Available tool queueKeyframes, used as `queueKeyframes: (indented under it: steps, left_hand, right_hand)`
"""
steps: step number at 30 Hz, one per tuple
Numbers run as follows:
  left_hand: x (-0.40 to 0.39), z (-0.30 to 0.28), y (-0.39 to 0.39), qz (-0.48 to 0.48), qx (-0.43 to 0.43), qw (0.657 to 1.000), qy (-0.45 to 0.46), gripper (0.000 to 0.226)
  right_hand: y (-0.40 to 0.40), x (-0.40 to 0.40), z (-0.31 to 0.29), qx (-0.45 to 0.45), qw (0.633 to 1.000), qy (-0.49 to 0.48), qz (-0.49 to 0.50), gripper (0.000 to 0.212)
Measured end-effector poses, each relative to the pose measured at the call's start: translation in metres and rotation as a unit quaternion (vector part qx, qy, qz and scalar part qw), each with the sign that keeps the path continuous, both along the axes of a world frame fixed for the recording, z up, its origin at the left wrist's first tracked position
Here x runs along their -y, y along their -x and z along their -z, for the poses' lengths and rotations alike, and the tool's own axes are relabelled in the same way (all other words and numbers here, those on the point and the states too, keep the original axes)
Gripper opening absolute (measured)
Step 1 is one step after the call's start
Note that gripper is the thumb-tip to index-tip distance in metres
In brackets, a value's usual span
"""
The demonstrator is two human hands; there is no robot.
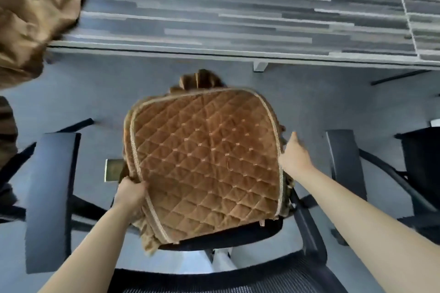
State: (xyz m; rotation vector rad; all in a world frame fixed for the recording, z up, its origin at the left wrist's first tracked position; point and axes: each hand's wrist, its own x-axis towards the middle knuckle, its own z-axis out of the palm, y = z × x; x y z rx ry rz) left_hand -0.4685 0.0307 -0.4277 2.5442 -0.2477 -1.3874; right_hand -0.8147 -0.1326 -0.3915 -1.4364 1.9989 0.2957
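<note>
Brown quilted cushion (204,164) lies on the black seat (238,233) of an office chair. It sits skewed: its near edge stops short of the seat's near edge, so a black strip of seat shows there, and its far edge projects past the seat's far side. A fringe hangs from the cushion's rim at the near left corner.

Left hand (129,194) is at the cushion's near left corner. Its fingers (139,185) are curled round the rim and grip it, bunching the fabric there. The rim is inside the grasp.

Right hand (294,154) is against the middle of the cushion's right edge, touching it. The forefinger is stretched out straight toward the far side, alongside the rim. The other fingers are hidden by the rim, so I cannot tell whether they hold it.

The left armrest (51,197) and right armrest (345,162) flank the seat, each apart from the cushion. The mesh backrest (214,280) is at the near side.

Beyond the chair is a worktop (238,7) with grey stripes. Crumpled brown cloth (35,7) lies at its left end, overhanging the near edge.
</note>
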Motion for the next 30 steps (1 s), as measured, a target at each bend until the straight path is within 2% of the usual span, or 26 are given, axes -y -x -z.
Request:
queueKeyframes:
  steps: [3, 5, 7, 13, 17, 19, 22, 24, 26, 30]
  left_hand:
    - [-0.009, 0.010, 0.007, -0.018, -0.008, 1.000, 0.012, 0.052]
    - [-0.013, 0.017, 0.010, -0.068, -0.032, 0.997, 0.026, 0.051]
    - [-0.013, 0.020, 0.012, -0.108, -0.041, 0.993, 0.033, 0.052]
    - [-0.017, 0.016, 0.015, -0.106, 0.010, 0.992, 0.066, 0.024]
    - [-0.036, 0.006, 0.034, -0.007, 0.168, 0.980, 0.105, 0.041]
    - [-0.045, 0.006, 0.044, 0.070, 0.219, 0.971, 0.064, 0.044]
    - [-0.050, 0.015, 0.051, 0.161, 0.228, 0.959, -0.048, 0.047]
    - [-0.044, 0.017, 0.054, 0.192, 0.237, 0.951, -0.055, 0.056]
    - [-0.035, 0.017, 0.062, 0.254, 0.245, 0.935, -0.025, 0.070]
    - [-0.016, 0.022, 0.077, 0.348, 0.262, 0.898, 0.061, 0.077]
  right_hand:
    - [0.018, -0.027, 0.035, -0.018, 0.993, -0.097, 0.072, 0.060]
    - [0.026, -0.041, 0.047, -0.029, 0.983, -0.148, 0.104, 0.056]
    - [0.030, -0.047, 0.052, -0.022, 0.980, -0.161, 0.114, 0.054]
    - [0.032, -0.046, 0.057, -0.016, 0.998, -0.038, 0.056, 0.024]
    - [0.028, -0.055, 0.047, 0.056, 0.994, 0.089, 0.040, 0.026]
    - [0.028, -0.058, 0.043, 0.044, 0.987, 0.154, -0.022, 0.027]
    - [0.028, -0.058, 0.042, -0.085, 0.977, 0.149, -0.123, 0.035]
    - [0.021, -0.060, 0.042, -0.173, 0.968, 0.093, -0.157, 0.054]
    - [0.009, -0.063, 0.039, -0.186, 0.961, 0.078, -0.189, 0.071]
    - [-0.012, -0.077, 0.042, -0.130, 0.944, 0.144, -0.266, 0.076]
